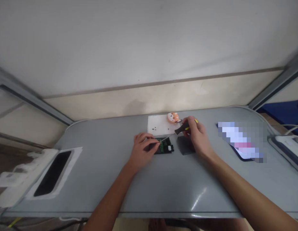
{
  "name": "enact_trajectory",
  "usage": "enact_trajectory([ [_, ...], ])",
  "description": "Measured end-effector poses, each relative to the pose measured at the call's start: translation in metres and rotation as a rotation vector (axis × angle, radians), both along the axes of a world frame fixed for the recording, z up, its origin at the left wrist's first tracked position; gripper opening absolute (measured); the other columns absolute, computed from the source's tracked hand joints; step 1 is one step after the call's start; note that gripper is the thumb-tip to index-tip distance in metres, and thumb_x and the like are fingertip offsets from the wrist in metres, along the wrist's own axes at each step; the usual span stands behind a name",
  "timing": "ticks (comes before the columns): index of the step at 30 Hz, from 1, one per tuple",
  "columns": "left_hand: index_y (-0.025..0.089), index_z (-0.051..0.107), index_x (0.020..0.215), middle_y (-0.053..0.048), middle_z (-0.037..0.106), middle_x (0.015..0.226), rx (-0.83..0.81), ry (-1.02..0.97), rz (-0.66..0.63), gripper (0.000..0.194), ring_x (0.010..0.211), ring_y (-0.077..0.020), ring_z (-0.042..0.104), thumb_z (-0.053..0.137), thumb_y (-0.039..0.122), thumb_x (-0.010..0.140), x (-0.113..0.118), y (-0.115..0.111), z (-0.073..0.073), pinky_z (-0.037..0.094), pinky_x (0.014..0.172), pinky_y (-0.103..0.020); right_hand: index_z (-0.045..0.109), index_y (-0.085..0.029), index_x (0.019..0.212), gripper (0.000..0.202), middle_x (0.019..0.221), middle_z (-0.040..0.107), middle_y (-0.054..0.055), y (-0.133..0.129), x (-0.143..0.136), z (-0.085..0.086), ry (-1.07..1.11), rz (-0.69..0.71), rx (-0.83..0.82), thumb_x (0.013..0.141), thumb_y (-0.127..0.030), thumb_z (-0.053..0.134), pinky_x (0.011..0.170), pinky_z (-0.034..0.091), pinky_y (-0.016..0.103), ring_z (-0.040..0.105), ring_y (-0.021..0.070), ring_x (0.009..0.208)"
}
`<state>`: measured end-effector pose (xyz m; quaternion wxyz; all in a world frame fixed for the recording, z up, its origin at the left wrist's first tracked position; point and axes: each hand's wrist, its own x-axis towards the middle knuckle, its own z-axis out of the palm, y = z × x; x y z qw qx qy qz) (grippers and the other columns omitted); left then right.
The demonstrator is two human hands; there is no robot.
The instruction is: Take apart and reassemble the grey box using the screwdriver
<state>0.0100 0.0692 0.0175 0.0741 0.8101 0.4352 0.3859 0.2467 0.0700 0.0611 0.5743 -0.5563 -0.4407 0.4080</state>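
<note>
A small black electronic device (168, 149) with a green circuit board (161, 146) showing lies flat on the table. My left hand (144, 148) grips its left end, thumb and index finger close together beside the board. In my right hand (198, 134) is a screwdriver (180, 129) with a black and yellow handle. Its thin shaft slants down to the left, and the tip reaches the board near my left fingertips; whether it touches a screw is too small to tell. A flat dark cover (184, 147) lies just below my right hand, partly hidden by it.
Behind the device lies a white sheet (157, 123) with several tiny dark parts and an orange animal-face case (173, 117). To the right is a lit phone (240, 142), partly pixelated. On the left, a dark phone (53, 173) rests on white paper beside white power strips (23, 179).
</note>
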Motion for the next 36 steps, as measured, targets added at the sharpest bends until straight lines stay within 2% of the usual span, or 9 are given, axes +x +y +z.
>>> enact_trajectory([
  [2,0.028,0.075,0.091,0.0,0.072,0.099,-0.044,0.01,0.012,0.011,0.1,-0.0199,0.066,0.066,0.032,0.097,0.0,-0.001,0.0,0.042,0.099,-0.043,0.063,-0.023,0.084,0.049,0.073,0.057,0.0,0.0,0.001,0.0,-0.013,0.006,0.016,0.093,-0.07,0.051,0.06,0.046,0.025,0.055,0.0133,0.063],
  [4,0.029,0.074,0.102,-0.002,0.073,0.108,-0.114,0.042,-0.003,0.01,0.108,-0.0223,0.065,0.067,0.032,0.095,0.0,-0.002,0.002,0.04,0.102,-0.045,0.063,-0.023,0.084,0.049,0.076,0.06,0.001,-0.001,0.002,0.0,-0.053,-0.007,0.05,0.094,-0.07,0.05,0.062,0.047,0.026,0.057,0.0147,0.067],
  [8,0.027,0.061,0.133,-0.007,0.066,0.136,-0.259,0.14,-0.104,0.042,0.129,-0.0283,0.057,0.069,0.035,0.093,0.001,-0.007,0.011,0.034,0.111,-0.048,0.064,-0.023,0.086,0.046,0.077,0.064,0.002,-0.005,0.006,0.001,-0.245,-0.023,0.186,0.098,-0.064,0.047,0.065,0.047,0.028,0.057,0.016,0.069],
  [11,0.027,0.056,0.14,-0.008,0.063,0.144,-0.296,0.196,-0.136,0.049,0.137,-0.0304,0.053,0.067,0.038,0.094,0.002,-0.008,0.014,0.03,0.115,-0.05,0.065,-0.022,0.087,0.043,0.075,0.066,0.003,-0.008,0.008,0.001,-0.381,-0.002,0.248,0.1,-0.06,0.049,0.06,0.043,0.027,0.056,0.0156,0.066],
  [17,0.028,0.058,0.138,-0.005,0.066,0.141,-0.298,0.259,-0.159,0.046,0.138,-0.029,0.052,0.068,0.037,0.095,0.004,-0.007,0.011,0.028,0.116,-0.05,0.066,-0.021,0.088,0.039,0.073,0.068,0.002,-0.009,0.01,-0.003,-0.441,0.055,0.256,0.101,-0.055,0.05,0.059,0.042,0.026,0.056,0.0146,0.064],
  [25,0.028,0.063,0.131,-0.004,0.068,0.139,-0.285,0.264,-0.15,0.039,0.138,-0.028,0.053,0.07,0.033,0.093,0.005,-0.007,0.01,0.028,0.115,-0.05,0.067,-0.022,0.089,0.038,0.071,0.069,0.002,-0.009,0.008,-0.005,-0.469,0.056,0.237,0.1,-0.055,0.052,0.055,0.039,0.027,0.058,0.0148,0.062],
  [31,0.03,0.069,0.12,-0.004,0.067,0.139,-0.234,0.286,-0.175,0.024,0.135,-0.0268,0.055,0.068,0.033,0.096,0.004,-0.007,0.007,0.031,0.112,-0.05,0.065,-0.022,0.09,0.038,0.073,0.073,0.003,-0.008,0.007,-0.005,-0.44,0.082,0.204,0.1,-0.055,0.051,0.062,0.043,0.029,0.061,0.0166,0.065],
  [36,0.029,0.069,0.118,-0.004,0.066,0.141,-0.194,0.288,-0.191,0.022,0.134,-0.0264,0.056,0.067,0.032,0.096,0.004,-0.007,0.005,0.031,0.111,-0.049,0.063,-0.023,0.089,0.039,0.073,0.071,0.002,-0.006,0.001,0.0,-0.452,0.104,0.174,0.1,-0.058,0.051,0.062,0.041,0.029,0.061,0.0172,0.067],
])
